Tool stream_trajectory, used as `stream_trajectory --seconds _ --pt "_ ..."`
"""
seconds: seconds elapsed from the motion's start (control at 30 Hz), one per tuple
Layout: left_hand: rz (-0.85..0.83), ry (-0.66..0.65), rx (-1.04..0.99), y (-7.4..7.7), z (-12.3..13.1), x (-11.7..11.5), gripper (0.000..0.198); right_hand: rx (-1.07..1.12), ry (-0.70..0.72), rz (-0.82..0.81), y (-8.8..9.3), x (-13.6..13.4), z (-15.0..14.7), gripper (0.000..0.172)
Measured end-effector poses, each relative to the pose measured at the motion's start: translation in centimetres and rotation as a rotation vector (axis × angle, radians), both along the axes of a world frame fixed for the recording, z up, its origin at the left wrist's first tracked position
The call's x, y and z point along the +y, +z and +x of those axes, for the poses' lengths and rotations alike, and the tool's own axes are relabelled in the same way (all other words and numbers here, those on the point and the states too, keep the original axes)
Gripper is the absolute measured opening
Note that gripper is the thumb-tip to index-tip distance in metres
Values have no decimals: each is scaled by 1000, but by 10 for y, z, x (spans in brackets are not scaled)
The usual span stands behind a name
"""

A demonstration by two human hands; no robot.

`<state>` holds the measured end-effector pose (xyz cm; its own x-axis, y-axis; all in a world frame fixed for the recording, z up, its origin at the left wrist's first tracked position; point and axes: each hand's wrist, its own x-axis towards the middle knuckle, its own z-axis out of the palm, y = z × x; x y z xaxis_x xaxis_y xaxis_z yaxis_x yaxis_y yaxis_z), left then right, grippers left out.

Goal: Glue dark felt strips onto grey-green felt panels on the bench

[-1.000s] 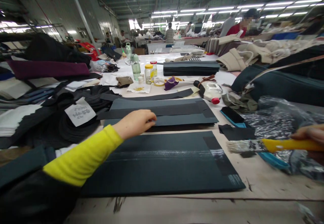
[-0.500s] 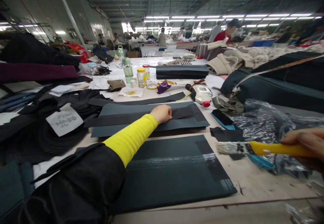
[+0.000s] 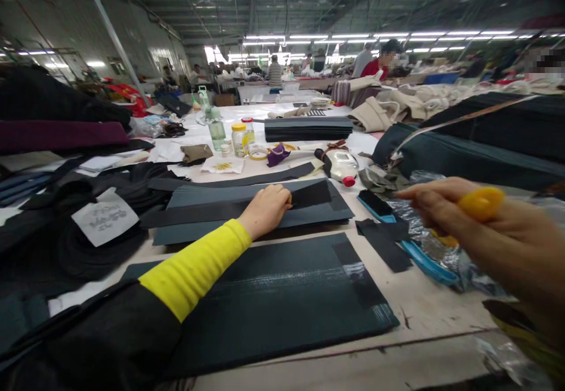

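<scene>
My left hand (image 3: 268, 207), in a yellow cuff, pinches a long black strip (image 3: 198, 211) that lies across a fanned stack of dark green panels (image 3: 304, 219). The strip's right end is slightly raised. Nearer to me lies another dark green panel (image 3: 273, 314), with a black patch at its far right corner and a wet-looking sheen across it. At the right, my right hand (image 3: 485, 244) is closed round a paintbrush (image 3: 481, 204). Only parts of its yellow handle show; the bristles are hidden behind the hand.
Black scraps (image 3: 386, 244) lie beside a long blue holder (image 3: 428, 264) and clear plastic wrap. Behind the stack are a red-capped bottle (image 3: 342, 166), jars (image 3: 239, 139) and more panels (image 3: 309, 131). Black cloth with a paper note (image 3: 105, 217) covers the left; people work farther back.
My right hand has come further into view, raised and turned, so the brush's bristles no longer show. My left hand stays on the strip, whose right end now looks more lifted.
</scene>
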<state>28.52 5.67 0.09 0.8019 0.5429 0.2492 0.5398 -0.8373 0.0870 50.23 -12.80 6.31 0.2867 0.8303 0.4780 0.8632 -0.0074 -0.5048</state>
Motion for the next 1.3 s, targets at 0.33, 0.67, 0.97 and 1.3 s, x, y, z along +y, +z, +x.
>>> stream_trajectory --seconds 0.33,0.67,0.97,1.3 --pt "67 -69 -94 12 -17 -31 11 -291 160 -164 -24 47 -47 27" --pt "-601 -125 66 48 -61 -15 32 -108 133 -26 2 -10 -46 30" --pt "-709 397 156 74 -158 -10 49 107 -2 -326 -32 -30 -2 50" --pt "-742 427 261 23 -206 -41 51 -158 -44 -539 -85 -33 -21 29"
